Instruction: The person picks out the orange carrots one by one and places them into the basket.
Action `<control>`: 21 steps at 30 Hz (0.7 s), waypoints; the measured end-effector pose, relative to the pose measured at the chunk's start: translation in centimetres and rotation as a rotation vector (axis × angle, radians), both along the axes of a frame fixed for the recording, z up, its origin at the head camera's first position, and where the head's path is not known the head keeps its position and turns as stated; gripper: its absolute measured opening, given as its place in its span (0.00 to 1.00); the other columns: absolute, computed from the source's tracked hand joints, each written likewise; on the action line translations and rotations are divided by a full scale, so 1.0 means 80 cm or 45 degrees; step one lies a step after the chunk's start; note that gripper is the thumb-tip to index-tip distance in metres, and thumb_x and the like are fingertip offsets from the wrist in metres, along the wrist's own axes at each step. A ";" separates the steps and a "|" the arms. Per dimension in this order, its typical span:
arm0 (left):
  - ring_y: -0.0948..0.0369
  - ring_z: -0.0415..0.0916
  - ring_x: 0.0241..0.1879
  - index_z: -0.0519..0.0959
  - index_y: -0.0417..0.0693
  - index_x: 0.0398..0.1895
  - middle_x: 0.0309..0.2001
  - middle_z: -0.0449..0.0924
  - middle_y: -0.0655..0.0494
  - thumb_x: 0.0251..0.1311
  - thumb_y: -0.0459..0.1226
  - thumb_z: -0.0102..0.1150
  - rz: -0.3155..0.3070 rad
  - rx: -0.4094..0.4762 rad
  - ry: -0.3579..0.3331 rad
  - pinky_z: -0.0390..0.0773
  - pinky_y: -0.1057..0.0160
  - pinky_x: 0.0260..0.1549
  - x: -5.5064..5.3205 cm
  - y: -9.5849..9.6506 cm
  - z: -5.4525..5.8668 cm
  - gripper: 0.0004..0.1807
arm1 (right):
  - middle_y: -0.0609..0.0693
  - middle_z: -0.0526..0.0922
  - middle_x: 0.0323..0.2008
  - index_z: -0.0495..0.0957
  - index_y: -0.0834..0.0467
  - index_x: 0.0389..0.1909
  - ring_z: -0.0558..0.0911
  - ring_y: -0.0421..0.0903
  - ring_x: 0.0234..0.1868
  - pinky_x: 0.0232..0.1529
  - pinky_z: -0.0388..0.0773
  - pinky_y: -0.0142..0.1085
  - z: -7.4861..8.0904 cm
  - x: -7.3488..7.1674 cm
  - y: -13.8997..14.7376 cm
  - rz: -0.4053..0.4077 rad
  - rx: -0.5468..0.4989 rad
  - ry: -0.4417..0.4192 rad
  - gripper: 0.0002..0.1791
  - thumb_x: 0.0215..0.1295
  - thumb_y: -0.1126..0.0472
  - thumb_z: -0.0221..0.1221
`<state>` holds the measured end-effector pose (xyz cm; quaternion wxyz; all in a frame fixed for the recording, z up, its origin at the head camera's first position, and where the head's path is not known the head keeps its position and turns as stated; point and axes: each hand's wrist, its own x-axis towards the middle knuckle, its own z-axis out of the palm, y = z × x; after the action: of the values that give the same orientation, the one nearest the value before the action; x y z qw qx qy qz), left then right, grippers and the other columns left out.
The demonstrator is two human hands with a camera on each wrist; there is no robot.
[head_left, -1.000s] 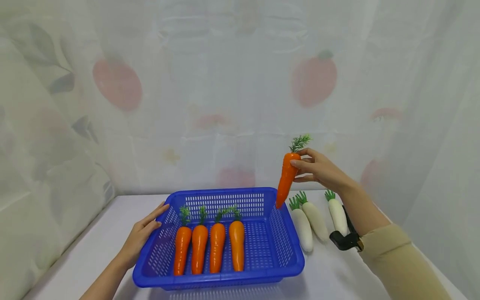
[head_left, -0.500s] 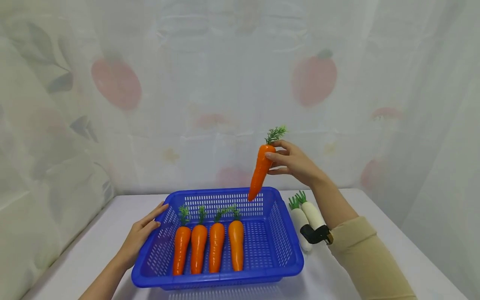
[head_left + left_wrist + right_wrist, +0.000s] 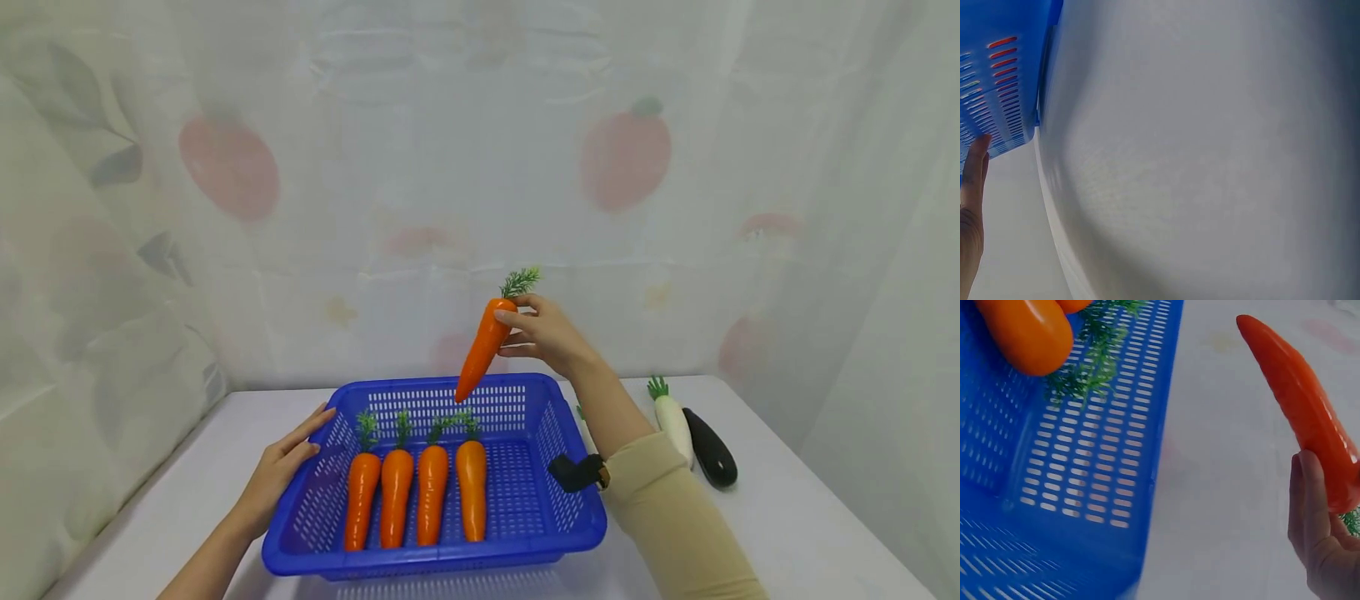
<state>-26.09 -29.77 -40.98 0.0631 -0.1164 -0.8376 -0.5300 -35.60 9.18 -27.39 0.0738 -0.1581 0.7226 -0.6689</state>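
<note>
My right hand [image 3: 546,335] holds an orange carrot [image 3: 486,350] with a leafy green top above the back of the blue basket [image 3: 525,546]. Its thumb and fingers pinch the thick end, and the tip slants down to the left. In the right wrist view, the carrot [image 3: 1310,406] is apart from the basket wall. Several carrots [image 3: 432,496] lie side by side inside the basket, leafy tops toward the back. My left hand [image 3: 273,471] rests on the basket's left rim. The left wrist view shows straight fingers [image 3: 977,159] touching its slotted outer wall.
To the right, a white radish [image 3: 675,425] with a green top lies beside a dark eggplant [image 3: 711,450] on the white table [image 3: 795,500]. My right forearm covers much of the area beside the basket. A printed curtain [image 3: 420,167] hangs behind.
My right hand has carried the carrot leftward, from beyond the basket's right rim to over its back. The eggplant has come into view. My left hand stays at the left rim.
</note>
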 end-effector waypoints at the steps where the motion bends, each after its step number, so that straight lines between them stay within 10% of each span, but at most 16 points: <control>1: 0.48 0.43 0.80 0.62 0.52 0.75 0.81 0.46 0.53 0.74 0.42 0.42 -0.001 0.002 0.000 0.58 0.88 0.54 0.000 0.000 0.000 0.27 | 0.66 0.73 0.62 0.59 0.60 0.70 0.83 0.63 0.55 0.55 0.80 0.51 -0.004 -0.002 -0.002 -0.010 0.019 -0.028 0.31 0.71 0.57 0.57; 12: 0.91 0.51 0.62 0.63 0.50 0.74 0.80 0.47 0.51 0.74 0.42 0.43 -0.015 0.033 0.007 0.58 0.88 0.54 0.000 0.002 -0.005 0.27 | 0.68 0.74 0.59 0.64 0.70 0.66 0.87 0.57 0.44 0.46 0.85 0.46 -0.055 -0.009 -0.015 0.127 0.501 -0.291 0.33 0.66 0.58 0.61; 21: 0.41 0.42 0.79 0.63 0.52 0.74 0.80 0.47 0.51 0.74 0.42 0.43 0.012 -0.011 0.007 0.57 0.88 0.53 -0.001 0.002 -0.002 0.26 | 0.61 0.82 0.44 0.75 0.69 0.51 0.87 0.52 0.35 0.40 0.86 0.43 -0.068 0.000 -0.024 0.272 0.735 -0.383 0.20 0.63 0.61 0.63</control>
<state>-26.18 -29.57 -41.16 0.0674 -0.1141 -0.8403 -0.5257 -35.57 7.30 -32.82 0.2907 -0.1050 0.8426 -0.4410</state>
